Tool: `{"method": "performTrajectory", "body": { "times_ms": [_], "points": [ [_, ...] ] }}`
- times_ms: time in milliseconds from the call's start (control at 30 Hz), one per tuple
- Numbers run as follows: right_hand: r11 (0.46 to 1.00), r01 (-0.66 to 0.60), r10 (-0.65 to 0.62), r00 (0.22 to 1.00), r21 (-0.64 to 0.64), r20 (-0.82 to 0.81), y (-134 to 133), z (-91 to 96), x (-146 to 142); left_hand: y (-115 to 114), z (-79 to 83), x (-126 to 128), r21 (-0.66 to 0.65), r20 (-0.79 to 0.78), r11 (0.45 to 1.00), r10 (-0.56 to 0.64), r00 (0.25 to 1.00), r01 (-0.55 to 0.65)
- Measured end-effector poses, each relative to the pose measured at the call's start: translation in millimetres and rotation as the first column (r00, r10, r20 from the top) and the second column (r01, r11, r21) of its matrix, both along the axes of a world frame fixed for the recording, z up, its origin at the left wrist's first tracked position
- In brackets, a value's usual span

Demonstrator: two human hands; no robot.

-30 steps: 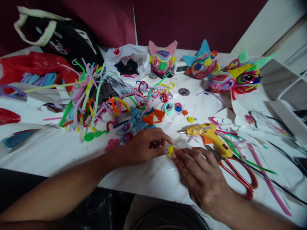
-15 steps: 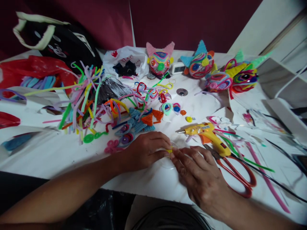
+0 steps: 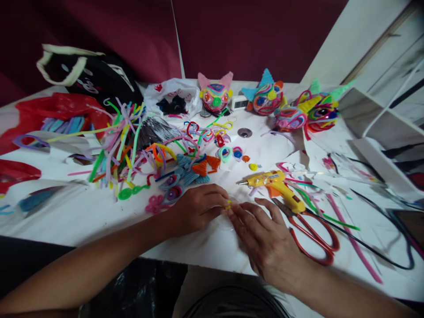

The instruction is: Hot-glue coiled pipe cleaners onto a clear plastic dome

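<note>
a single head-worn camera looks forward and down across a white tabletop [image 3: 99, 218], seen from above its near edge, with the wearer's lap [image 3: 232, 302] at bottom centre. the left hand [image 3: 198, 207] and right hand [image 3: 266, 240] are near the lens, around mid-frame; a maroon backdrop [image 3: 258, 39], farther off, spans much of the top.
</note>
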State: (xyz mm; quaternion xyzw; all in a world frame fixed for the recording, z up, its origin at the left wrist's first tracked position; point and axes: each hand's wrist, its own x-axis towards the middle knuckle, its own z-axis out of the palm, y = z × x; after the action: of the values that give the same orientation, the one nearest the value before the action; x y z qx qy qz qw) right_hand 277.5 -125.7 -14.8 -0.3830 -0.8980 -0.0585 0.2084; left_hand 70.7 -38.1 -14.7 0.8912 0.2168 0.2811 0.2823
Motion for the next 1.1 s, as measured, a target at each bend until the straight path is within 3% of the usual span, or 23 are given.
{"method": "performTrajectory", "body": {
  "times_ms": [133, 267, 533, 700, 833, 933, 1100],
  "points": [
    [0.998, -0.006, -0.001, 0.992, -0.059, -0.125, -1, 3.8, 9, 0, 4.1, 1, -0.012, -0.024, 1.000, -0.006, 1.000, 0.006],
    [1.000, 0.012, -0.018, 0.976, -0.027, -0.219, 0, 13.5, 18, 0, 7.8, 3, -0.014, -0.020, 1.000, -0.011, 1.000, 0.011],
    [0.997, 0.082, -0.078, 0.968, 0.009, -0.237, -5, 19.2, 34, 1, 9.5, -1, -0.007, -0.078, 1.000, 0.016, 0.997, -0.016],
    [0.994, 0.104, -0.097, 0.975, 0.024, -0.202, -13, 15.0, 45, -5, 8.2, -7, -0.025, -0.127, 0.995, 0.096, 0.987, -0.100],
    [0.993, 0.115, -0.105, 0.972, 0.038, -0.209, -16, 11.0, 52, -17, 5.9, -9, 0.058, -0.160, 0.974, 0.226, 0.961, -0.219],
    [0.992, 0.118, -0.107, 0.970, 0.037, -0.218, -18, 5.7, 57, -25, 1.1, -4, 0.138, -0.198, 0.947, 0.315, 0.928, -0.291],
    [0.988, 0.148, -0.134, 0.968, 0.052, -0.212, -22, -1.7, 64, -30, -11.0, 10, 0.174, -0.245, 0.931, 0.358, 0.901, -0.322]
  ]
}}
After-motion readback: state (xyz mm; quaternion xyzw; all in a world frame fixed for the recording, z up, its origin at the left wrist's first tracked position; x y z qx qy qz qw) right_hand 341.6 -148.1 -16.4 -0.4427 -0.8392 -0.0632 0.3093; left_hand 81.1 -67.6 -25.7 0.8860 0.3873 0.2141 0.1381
